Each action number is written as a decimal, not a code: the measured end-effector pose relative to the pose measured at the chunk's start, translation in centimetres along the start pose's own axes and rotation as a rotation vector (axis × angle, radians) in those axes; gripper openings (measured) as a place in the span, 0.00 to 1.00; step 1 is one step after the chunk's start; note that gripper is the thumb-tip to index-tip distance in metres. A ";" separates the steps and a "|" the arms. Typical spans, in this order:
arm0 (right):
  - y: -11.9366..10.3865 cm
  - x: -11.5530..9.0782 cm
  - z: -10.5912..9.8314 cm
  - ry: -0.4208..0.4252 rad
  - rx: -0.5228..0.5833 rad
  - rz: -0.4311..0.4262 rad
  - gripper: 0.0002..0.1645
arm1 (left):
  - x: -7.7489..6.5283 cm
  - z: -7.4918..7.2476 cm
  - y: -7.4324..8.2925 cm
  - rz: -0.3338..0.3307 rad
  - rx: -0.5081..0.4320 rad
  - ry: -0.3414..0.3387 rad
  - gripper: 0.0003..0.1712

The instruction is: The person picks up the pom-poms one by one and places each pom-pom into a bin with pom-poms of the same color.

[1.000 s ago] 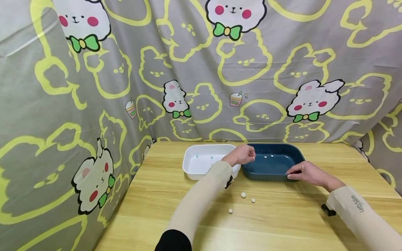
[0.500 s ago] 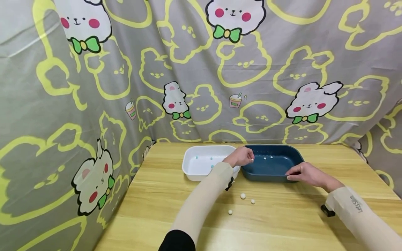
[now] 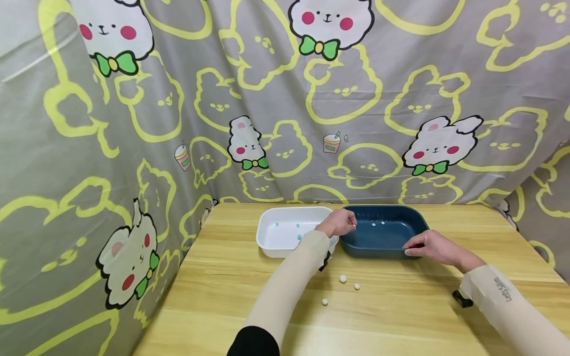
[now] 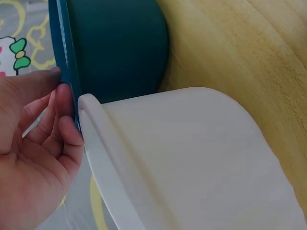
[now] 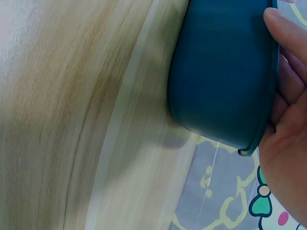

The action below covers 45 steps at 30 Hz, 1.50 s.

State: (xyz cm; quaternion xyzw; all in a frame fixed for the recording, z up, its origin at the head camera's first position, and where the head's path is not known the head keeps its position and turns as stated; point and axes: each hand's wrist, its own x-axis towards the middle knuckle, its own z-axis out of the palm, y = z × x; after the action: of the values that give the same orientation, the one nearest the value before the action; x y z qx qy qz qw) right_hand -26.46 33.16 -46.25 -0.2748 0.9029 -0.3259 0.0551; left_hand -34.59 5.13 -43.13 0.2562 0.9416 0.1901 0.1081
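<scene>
My left hand point(image 3: 339, 222) is over the near left end of a dark blue tub point(image 3: 378, 253), its thumb and fingertips together. A tiny white ball point(image 3: 355, 226) shows at those fingertips in the head view; the left wrist view hides it. At the tub's front right corner, my right hand point(image 3: 438, 248) pinches the rim, thumb outside, as the right wrist view shows. Inside the tub lie a white ball point(image 3: 373, 224) and another white ball point(image 3: 383, 223). The white tub point(image 3: 269, 251) on the left holds small pale blue balls point(image 3: 277, 224), partly hidden by my left arm.
Three loose white balls point(image 3: 343, 279) lie on the wooden table point(image 3: 222, 296) in front of the tubs. The two tubs stand side by side, close together. A grey cartoon-print curtain point(image 3: 276, 99) rises behind the table and along its left side.
My left hand and forearm have shifted only slightly, and a pale blue ball beside the forearm has come into view. The right hand keeps its hold on the rim. The head view has moved a little.
</scene>
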 end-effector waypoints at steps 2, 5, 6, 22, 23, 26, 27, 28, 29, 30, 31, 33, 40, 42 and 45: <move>-0.1 0.1 0.0 -0.003 0.003 0.006 0.10 | 0.0 -0.1 -0.1 -0.016 0.001 -0.002 0.06; -0.1 0.1 0.1 -0.002 0.001 0.009 0.10 | -0.2 -0.3 -0.4 -0.012 0.005 -0.003 0.09; -0.1 0.1 0.1 0.000 0.000 0.009 0.10 | -0.2 -0.4 -0.4 -0.006 0.006 -0.003 0.10; -0.1 -0.2 0.1 0.012 -0.010 -0.002 0.10 | -4.7 -2.4 -1.6 0.187 -0.087 -0.019 0.04; -0.1 -0.2 0.1 0.016 -0.013 -0.006 0.10 | -5.1 -2.5 -1.6 0.204 -0.092 -0.022 0.04; -0.2 -0.2 0.1 0.022 -0.013 -0.013 0.10 | -6.4 -2.7 -1.6 0.244 -0.120 -0.037 0.03; -0.2 -0.1 0.1 0.027 -0.014 -0.019 0.10 | -6.8 -2.6 -1.6 0.258 -0.122 -0.042 0.03; -0.2 -0.1 0.1 0.030 -0.015 -0.024 0.10 | -7.2 -2.6 -1.6 0.274 -0.122 -0.047 0.03; -0.3 -0.1 0.1 0.029 -0.016 -0.031 0.10 | -7.6 -2.5 -1.7 0.287 -0.115 -0.052 0.03; -0.3 -0.1 0.2 0.030 -0.017 -0.034 0.10 | -8.0 -2.4 -1.7 0.298 -0.112 -0.058 0.03; -0.3 0.0 0.2 0.032 -0.018 -0.038 0.10 | -8.4 -2.2 -1.8 0.313 -0.102 -0.062 0.03; -0.2 0.0 0.3 0.040 -0.019 -0.049 0.09 | -9.2 -1.9 -2.0 0.343 -0.083 -0.068 0.03; -0.1 0.0 0.3 0.031 -0.020 -0.041 0.08 | -11.2 -0.7 -3.5 0.389 -0.086 -0.137 0.01; -0.1 0.1 0.3 0.029 -0.024 -0.029 0.09 | -11.7 -0.4 -4.0 0.396 -0.096 -0.170 0.02; -0.2 0.1 0.2 0.016 -0.025 -0.014 0.09 | -12.2 0.1 -4.6 0.404 -0.099 -0.223 0.05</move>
State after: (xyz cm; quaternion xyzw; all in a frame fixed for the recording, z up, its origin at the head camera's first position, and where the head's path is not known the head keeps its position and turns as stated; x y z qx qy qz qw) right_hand -26.41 32.88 -46.30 -0.2793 0.9053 -0.3174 0.0419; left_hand -26.26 -4.92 -43.82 0.4533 0.8429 0.2242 0.1838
